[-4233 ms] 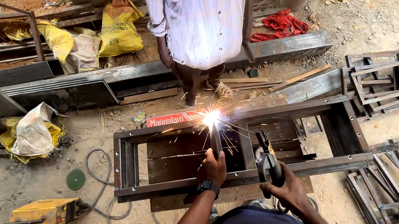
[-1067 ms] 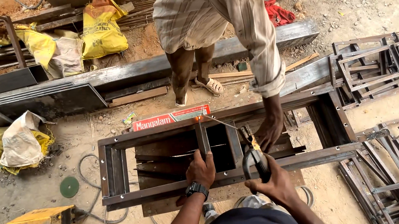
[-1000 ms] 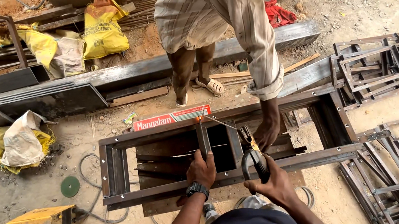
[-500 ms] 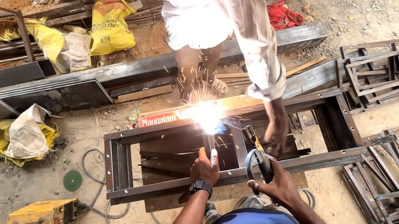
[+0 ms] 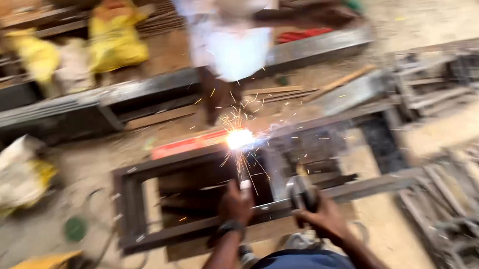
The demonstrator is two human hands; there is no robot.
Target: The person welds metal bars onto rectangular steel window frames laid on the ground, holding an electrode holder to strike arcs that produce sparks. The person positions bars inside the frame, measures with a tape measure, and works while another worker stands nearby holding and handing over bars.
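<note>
Frame [image 5: 202,232] flat on the ground, arc [image 5: 239,139] sparking at its far rail, left hand [image 5: 235,204] closed round the rod [image 5: 245,183], right hand [image 5: 320,218] gripping a tool [image 5: 302,192]; steady feed needed next.

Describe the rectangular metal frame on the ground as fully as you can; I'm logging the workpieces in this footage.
The metal frame is a dark, rusty-looking rectangle of steel bars lying flat on sandy ground, with a cross bar dividing its opening. The picture is motion-blurred, so fine detail is lost. A bright spark flares at its far rail. The left hand reaches over its near rail toward that point; the right hand, gripping a dark tool, is at the near rail.
</note>
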